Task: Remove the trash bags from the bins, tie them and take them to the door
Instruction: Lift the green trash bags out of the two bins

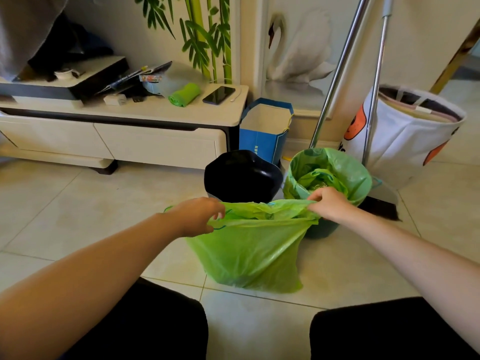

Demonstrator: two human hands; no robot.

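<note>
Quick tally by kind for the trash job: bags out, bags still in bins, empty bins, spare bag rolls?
Green trash bag out on the floor: 1
Green bag still lining its bin: 1
Empty black bin: 1
Green bag roll: 1
Total: 4

Translucent green trash bag (254, 253) standing on the tiled floor, out of its bin, mouth stretched wide – black bin (241, 175) just behind it, unlined, second green-lined bin (328, 175) beside that, bag still inside, rim folded over

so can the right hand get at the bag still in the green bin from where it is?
Probably yes. The right hand sits just in front of the lined bin's open rim, nothing between, but it's gripping the removed bag and must let go first.
</note>
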